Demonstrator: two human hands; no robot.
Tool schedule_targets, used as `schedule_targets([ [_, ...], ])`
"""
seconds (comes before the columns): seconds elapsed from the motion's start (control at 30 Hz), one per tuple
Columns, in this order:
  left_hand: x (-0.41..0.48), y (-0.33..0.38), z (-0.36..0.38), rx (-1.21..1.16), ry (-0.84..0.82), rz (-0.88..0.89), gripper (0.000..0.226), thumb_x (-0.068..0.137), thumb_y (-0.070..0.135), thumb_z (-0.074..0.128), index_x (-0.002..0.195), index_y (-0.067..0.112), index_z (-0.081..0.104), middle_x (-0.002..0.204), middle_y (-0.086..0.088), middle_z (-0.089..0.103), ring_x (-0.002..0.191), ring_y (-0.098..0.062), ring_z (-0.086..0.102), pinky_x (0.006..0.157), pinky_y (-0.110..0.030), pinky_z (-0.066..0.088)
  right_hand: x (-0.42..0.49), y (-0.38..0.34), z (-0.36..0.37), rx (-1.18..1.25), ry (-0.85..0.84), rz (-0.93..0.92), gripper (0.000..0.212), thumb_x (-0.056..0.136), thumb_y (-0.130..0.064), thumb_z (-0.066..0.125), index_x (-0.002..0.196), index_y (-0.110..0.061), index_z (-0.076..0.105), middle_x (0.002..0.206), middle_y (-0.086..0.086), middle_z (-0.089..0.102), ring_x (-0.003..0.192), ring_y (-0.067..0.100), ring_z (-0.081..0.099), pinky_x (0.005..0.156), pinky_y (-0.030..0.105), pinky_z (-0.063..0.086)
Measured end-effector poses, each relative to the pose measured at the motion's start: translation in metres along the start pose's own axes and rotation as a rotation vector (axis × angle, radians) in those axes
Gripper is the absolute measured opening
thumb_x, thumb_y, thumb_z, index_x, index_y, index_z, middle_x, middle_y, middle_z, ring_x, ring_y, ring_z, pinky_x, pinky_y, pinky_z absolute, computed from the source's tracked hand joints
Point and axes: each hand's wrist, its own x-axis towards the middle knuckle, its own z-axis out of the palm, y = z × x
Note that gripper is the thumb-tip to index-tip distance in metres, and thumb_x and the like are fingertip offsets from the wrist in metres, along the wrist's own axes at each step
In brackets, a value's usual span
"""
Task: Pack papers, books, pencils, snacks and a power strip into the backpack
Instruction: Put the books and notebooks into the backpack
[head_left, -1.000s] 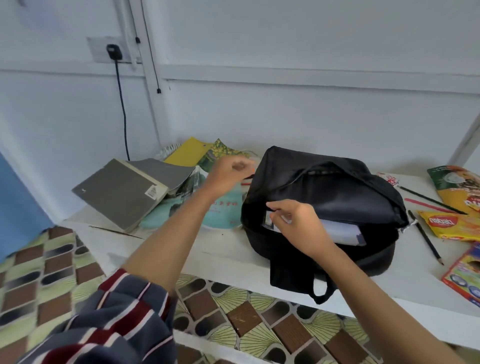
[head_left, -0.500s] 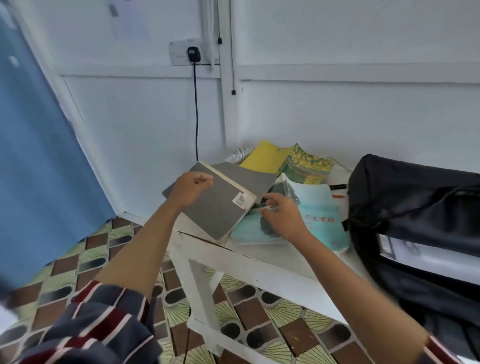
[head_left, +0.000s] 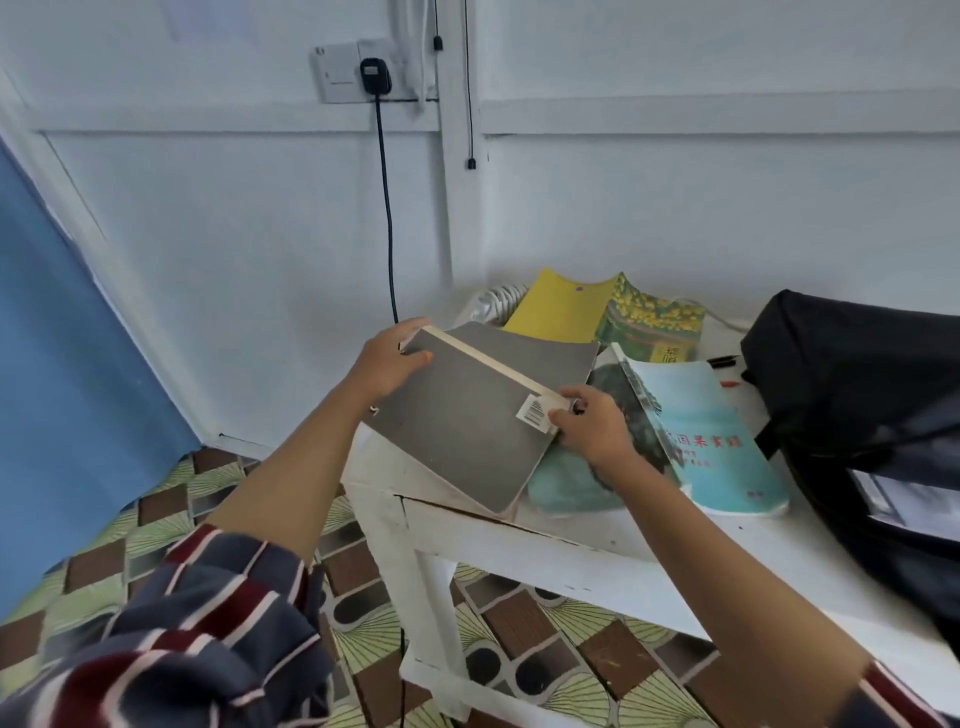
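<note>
Grey card covers the book (head_left: 467, 415) that both hands now grasp at the left end of the white table (head_left: 571, 540). 0.5 s ago only the left hand (head_left: 387, 358) was at its far left corner, while the right hand (head_left: 589, 426) lay on the turquoise book (head_left: 711, 441). Now the left thumb presses the cover with the fingers wrapped behind the far edge. The right hand has come across to pinch the corner beside the barcode sticker (head_left: 535, 413), thumb on top and fingers curled under.

This grey book sits tilted, its near left part hanging past the table edge, and overlaps the turquoise one. A yellow book (head_left: 561, 306) and a green patterned book (head_left: 649, 322) lie behind them near the wall.

1 s ago both hands were at the black backpack (head_left: 852, 374). It lies untouched on the right, white papers (head_left: 904, 504) showing in its open mouth.
</note>
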Motion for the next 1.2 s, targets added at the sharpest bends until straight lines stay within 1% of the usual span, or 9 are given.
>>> schedule_targets([
  [0.13, 0.011, 0.002, -0.001, -0.011, 0.005, -0.032, 0.050, 0.091, 0.015, 0.057, 0.139, 0.024, 0.044, 0.135, -0.009, 0.050, 0.125, -0.024, 0.046, 0.093, -0.027, 0.034, 0.004, 0.001, 0.007, 0.128, 0.041, 0.044, 0.030, 0.083, 0.000, 0.059, 0.113, -0.005, 0.059, 0.079, -0.005, 0.049, 0.090, 0.032, 0.061, 0.085, 0.052, 0.051],
  [0.37, 0.017, 0.003, -0.013, -0.151, 0.072, -0.040, 0.044, 0.088, 0.013, 0.061, 0.131, 0.024, 0.053, 0.100, -0.006, 0.060, 0.099, -0.020, 0.055, 0.085, -0.027, 0.038, 0.000, -0.007, 0.003, 0.337, 0.114, 0.022, 0.030, 0.083, 0.003, 0.059, 0.106, -0.015, 0.058, 0.100, 0.013, 0.052, 0.093, 0.039, 0.063, 0.075, 0.054, 0.055],
  [0.53, 0.011, 0.005, -0.022, -0.248, 0.102, -0.014, 0.036, 0.089, 0.009, 0.061, 0.122, 0.021, 0.059, 0.103, -0.005, 0.059, 0.091, -0.011, 0.054, 0.085, -0.026, 0.042, -0.005, -0.009, 0.003, 0.415, 0.164, -0.022, 0.029, 0.081, 0.002, 0.062, 0.096, -0.022, 0.059, 0.106, 0.020, 0.057, 0.093, 0.037, 0.064, 0.076, 0.052, 0.055],
  [0.7, 0.004, 0.004, -0.031, -0.370, 0.136, 0.018, 0.030, 0.087, 0.006, 0.063, 0.109, 0.027, 0.061, 0.100, -0.004, 0.063, 0.086, -0.005, 0.057, 0.074, -0.016, 0.045, -0.016, -0.014, 0.002, 0.461, 0.214, -0.105, 0.028, 0.080, 0.000, 0.065, 0.098, -0.021, 0.060, 0.084, 0.002, 0.054, 0.092, 0.051, 0.057, 0.076, 0.059, 0.051],
  [0.83, -0.005, 0.004, -0.035, -0.450, 0.175, 0.057, 0.031, 0.086, 0.004, 0.063, 0.108, 0.025, 0.063, 0.092, 0.003, 0.065, 0.085, -0.004, 0.059, 0.072, -0.014, 0.046, -0.030, -0.022, 0.001, 0.486, 0.259, -0.183, 0.029, 0.081, -0.001, 0.065, 0.102, -0.020, 0.060, 0.080, 0.021, 0.058, 0.092, 0.053, 0.055, 0.072, 0.062, 0.049],
  [0.93, -0.012, 0.004, -0.039, -0.522, 0.204, 0.083, 0.034, 0.086, 0.003, 0.063, 0.114, 0.023, 0.061, 0.098, 0.003, 0.065, 0.091, -0.006, 0.061, 0.072, -0.011, 0.050, -0.042, -0.025, 0.001, 0.502, 0.284, -0.259, 0.034, 0.081, -0.001, 0.066, 0.110, -0.018, 0.059, 0.077, 0.008, 0.057, 0.085, 0.048, 0.056, 0.072, 0.057, 0.051],
  [1.0, -0.014, 0.004, -0.044, -0.588, 0.202, 0.098, 0.040, 0.087, 0.004, 0.061, 0.124, 0.018, 0.058, 0.104, 0.004, 0.065, 0.098, -0.007, 0.061, 0.081, -0.014, 0.050, -0.047, -0.027, -0.002, 0.481, 0.309, -0.321, 0.036, 0.082, -0.004, 0.066, 0.114, -0.018, 0.059, 0.075, 0.005, 0.054, 0.068, 0.027, 0.057, 0.068, 0.037, 0.057],
  [1.07, -0.018, 0.008, -0.049, -0.644, 0.212, 0.131, 0.039, 0.088, 0.003, 0.060, 0.125, 0.014, 0.057, 0.104, 0.007, 0.068, 0.101, -0.007, 0.062, 0.085, -0.018, 0.051, -0.050, -0.028, -0.006, 0.449, 0.323, -0.435, 0.030, 0.083, -0.006, 0.067, 0.105, -0.025, 0.062, 0.086, 0.006, 0.056, 0.065, 0.005, 0.053, 0.062, 0.022, 0.052],
  [1.2, -0.022, 0.028, -0.057, -0.743, 0.223, 0.251, 0.031, 0.087, 0.000, 0.059, 0.115, 0.011, 0.061, 0.093, 0.005, 0.069, 0.090, -0.008, 0.063, 0.081, -0.018, 0.050, -0.051, -0.033, -0.021, 0.394, 0.341, -0.616, 0.023, 0.086, -0.008, 0.064, 0.093, -0.030, 0.063, 0.108, 0.005, 0.052, 0.074, 0.002, 0.054, 0.067, 0.025, 0.052],
])
